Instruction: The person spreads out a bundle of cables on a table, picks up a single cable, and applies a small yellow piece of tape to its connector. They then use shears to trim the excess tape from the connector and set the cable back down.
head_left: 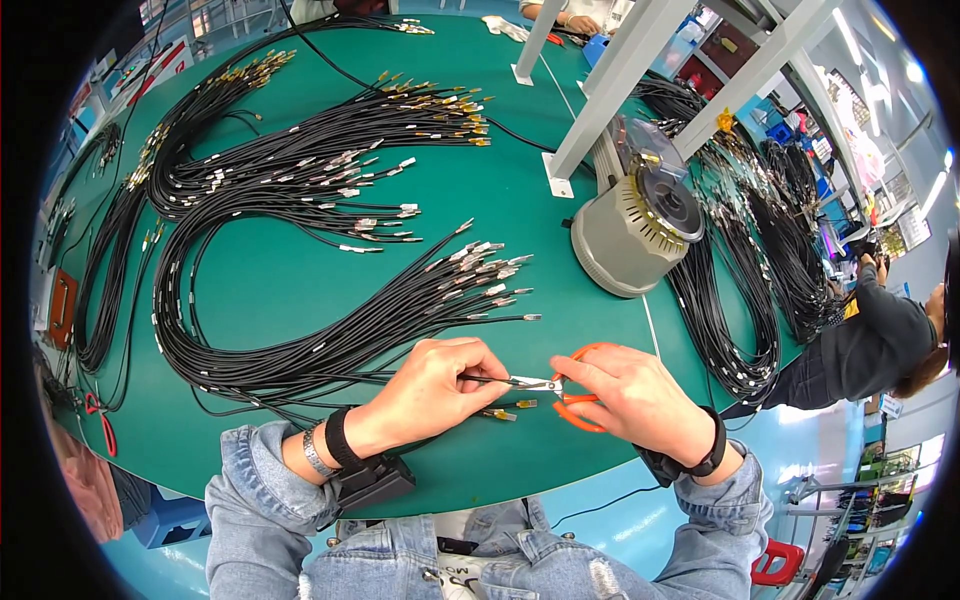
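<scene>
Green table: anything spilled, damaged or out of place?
Nothing looks spilled or damaged on the green table. Mildly odd: a few cable ends show close to the orange-handled scissors, apart from the fanned ends of the nearest black cable bundle.

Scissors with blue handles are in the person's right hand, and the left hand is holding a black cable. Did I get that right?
Not quite: the head view shows that the scissors have orange handles, not blue. They are in the right hand, and the left hand is holding a black cable.
</scene>
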The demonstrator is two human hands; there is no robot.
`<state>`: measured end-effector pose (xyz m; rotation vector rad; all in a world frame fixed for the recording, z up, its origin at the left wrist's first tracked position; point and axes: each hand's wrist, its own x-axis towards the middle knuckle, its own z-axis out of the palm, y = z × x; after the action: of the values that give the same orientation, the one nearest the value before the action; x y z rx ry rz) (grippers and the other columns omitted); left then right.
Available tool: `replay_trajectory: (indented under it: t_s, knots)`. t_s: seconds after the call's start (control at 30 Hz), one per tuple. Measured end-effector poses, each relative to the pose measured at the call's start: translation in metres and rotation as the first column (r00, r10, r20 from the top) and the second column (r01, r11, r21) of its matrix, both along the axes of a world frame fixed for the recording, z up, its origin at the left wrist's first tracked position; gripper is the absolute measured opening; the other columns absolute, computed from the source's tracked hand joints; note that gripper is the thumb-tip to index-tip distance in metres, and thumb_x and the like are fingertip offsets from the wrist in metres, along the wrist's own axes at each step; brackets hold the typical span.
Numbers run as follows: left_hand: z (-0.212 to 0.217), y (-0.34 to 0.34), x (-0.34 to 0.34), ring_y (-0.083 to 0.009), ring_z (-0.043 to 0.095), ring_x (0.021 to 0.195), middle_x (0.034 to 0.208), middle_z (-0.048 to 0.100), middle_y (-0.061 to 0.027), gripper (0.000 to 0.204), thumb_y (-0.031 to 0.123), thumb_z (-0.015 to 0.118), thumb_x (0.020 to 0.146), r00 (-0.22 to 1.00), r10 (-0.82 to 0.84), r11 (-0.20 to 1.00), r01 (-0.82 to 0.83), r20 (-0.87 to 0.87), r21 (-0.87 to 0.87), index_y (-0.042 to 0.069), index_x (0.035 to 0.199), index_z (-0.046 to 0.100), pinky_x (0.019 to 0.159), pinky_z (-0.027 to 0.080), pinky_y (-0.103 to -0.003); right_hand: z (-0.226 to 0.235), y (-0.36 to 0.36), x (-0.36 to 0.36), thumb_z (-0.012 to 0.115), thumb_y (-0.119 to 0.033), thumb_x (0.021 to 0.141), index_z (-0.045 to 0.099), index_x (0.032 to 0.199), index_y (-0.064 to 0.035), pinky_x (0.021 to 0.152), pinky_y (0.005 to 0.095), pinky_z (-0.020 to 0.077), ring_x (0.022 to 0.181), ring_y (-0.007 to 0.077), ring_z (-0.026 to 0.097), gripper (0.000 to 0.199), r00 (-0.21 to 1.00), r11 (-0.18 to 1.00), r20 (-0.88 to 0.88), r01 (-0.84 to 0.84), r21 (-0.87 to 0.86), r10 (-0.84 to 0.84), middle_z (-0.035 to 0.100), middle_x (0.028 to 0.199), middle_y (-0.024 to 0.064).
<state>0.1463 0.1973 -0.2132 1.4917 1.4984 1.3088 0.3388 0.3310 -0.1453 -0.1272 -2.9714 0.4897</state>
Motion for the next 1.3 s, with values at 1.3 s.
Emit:
replay_trajectory:
  t_s: [1.3]
  knots:
    - [-0.005,0.009,-0.008,-0.0134,0.059,0.055,0.077,0.066,-0.0052,0.041,-0.006,0.068,0.068,0.692,0.496,0.73,-0.006,-0.524,0.684,0.007,0.106,0.063,0.044,0.041,-0.022,-0.076,-0.05,-0.045,0.063,-0.004,0.083,0.059,0.091,0.0027,0.083,0.0281,0.0415,0.091,0.0144,0.053,0.011,0.737,0.439,-0.313,-0.025,-0.898,-0.599,0.056,0.089,0.0063]
